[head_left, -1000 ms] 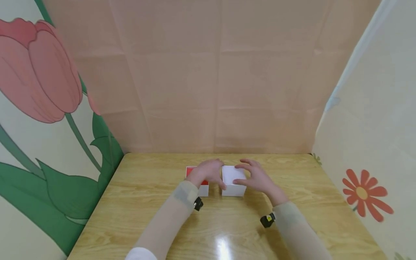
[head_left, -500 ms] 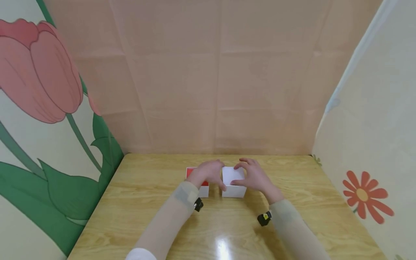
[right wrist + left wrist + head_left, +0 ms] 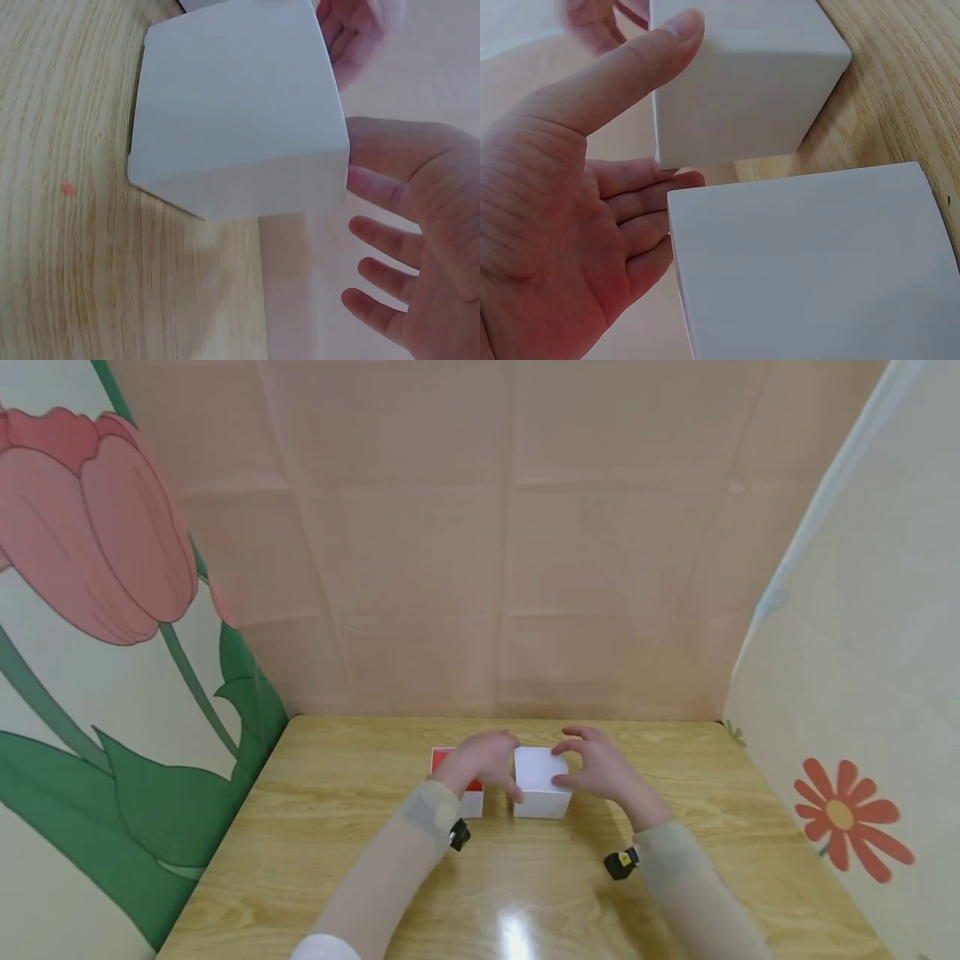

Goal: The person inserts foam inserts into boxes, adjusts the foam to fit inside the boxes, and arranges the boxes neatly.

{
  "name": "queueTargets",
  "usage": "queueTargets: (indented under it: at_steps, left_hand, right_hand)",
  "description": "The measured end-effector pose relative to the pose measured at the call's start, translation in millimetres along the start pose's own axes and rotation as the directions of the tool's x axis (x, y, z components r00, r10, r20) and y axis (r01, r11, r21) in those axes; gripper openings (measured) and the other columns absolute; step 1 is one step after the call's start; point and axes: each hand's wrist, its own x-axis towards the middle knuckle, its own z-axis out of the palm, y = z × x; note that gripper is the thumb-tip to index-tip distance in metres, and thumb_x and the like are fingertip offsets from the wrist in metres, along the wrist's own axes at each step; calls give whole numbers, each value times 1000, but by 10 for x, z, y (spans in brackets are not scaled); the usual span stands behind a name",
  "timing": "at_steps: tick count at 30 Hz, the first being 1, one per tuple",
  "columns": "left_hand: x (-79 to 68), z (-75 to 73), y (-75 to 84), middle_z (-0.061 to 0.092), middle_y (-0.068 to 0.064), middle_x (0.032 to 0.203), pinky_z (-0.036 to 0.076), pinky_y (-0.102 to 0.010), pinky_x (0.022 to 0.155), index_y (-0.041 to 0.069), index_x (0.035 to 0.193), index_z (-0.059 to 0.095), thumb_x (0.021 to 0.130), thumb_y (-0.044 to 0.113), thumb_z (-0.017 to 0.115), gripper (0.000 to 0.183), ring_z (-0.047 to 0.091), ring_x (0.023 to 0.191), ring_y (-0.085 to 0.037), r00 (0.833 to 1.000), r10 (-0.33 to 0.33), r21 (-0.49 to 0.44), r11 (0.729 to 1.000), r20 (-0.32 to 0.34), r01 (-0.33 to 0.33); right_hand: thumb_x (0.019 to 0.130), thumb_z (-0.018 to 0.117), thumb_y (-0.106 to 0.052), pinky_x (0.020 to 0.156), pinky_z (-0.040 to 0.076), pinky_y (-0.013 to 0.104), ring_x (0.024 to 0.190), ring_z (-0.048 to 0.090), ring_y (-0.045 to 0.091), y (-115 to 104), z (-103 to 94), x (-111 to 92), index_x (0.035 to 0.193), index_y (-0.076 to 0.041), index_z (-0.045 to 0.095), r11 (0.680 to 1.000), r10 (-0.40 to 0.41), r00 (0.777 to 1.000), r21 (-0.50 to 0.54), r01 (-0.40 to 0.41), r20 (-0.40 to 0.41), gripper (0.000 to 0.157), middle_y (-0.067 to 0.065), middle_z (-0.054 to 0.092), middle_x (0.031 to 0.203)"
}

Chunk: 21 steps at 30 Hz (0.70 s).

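A white box [image 3: 540, 803] with a plain white top stands near the table's back. My left hand [image 3: 489, 755] holds it at the left side; in the left wrist view its thumb lies on the front face and its fingers reach to the rear corner. My right hand [image 3: 602, 770] is at the box's right side, fingers apart and loosely extended. Its thumb comes to the top edge of the box [image 3: 240, 97] in the right wrist view. Left of it stands a second white box [image 3: 472, 806], with red in its top, partly hidden by my left hand.
The boxes stand on a wood-grain table [image 3: 360, 793]. A pinkish-tan cloth [image 3: 495, 568] hangs behind it. Flower-printed panels flank the table, a tulip [image 3: 105, 535] at left and a red flower [image 3: 847, 814] at right. A black camera sits on each wrist.
My right hand shifts slightly left over the box's top, then back to the right. The left hand and both boxes keep their places; the head view tilts a little.
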Motion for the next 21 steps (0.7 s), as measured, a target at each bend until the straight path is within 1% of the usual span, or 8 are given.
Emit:
queueTargets:
  at_steps: [3,5,10,13,18,21]
  left_hand:
    - [4,1,2,51,-8,162,45,-48,117,13,156,55,76,56,95,99,53,143,-29,1000,7,6,1000,1,-7]
    - [6,1,0,52,-8,161,45,-48,117,13,156,55,76,56,95,99,53,143,-28,1000,7,7,1000,1,-7]
    - [10,2,-12,54,-7,159,47,-48,114,13,155,56,75,56,96,99,56,140,-27,1000,19,16,1000,1,-19]
    - [25,4,-17,53,-8,160,47,-47,115,13,156,55,75,58,95,101,55,142,-27,1000,27,29,999,-2,-27]
    - [32,10,-19,51,-9,162,46,-45,116,13,156,54,74,60,95,103,52,144,-27,1000,28,50,998,-5,-28]
    - [28,9,-16,51,-9,162,45,-46,116,12,156,54,75,60,95,103,52,145,-28,1000,26,47,999,-5,-25]
  right_hand:
    - [83,94,-37,111,38,76,144,41,52,-38,-3,20,117,-21,80,1000,-4,1000,-26,4,-8,40,19,52,158]
    - [84,93,-37,110,38,76,144,41,53,-69,1,41,116,-23,81,999,-21,1000,-26,21,-13,38,19,52,158]
    - [90,88,-38,110,37,76,145,40,53,-147,52,123,119,-25,82,996,-83,997,24,83,1,33,21,49,159]
    - [90,88,-36,111,37,75,144,42,54,-195,96,179,120,-25,82,993,-114,993,25,114,3,32,22,49,159]
    - [87,91,-36,110,39,75,144,42,54,-256,153,224,118,-27,83,994,-103,995,-38,104,17,33,22,49,159]
    - [87,91,-34,110,38,76,145,41,54,-280,147,222,118,-25,83,995,-95,995,-37,96,19,32,22,48,160]
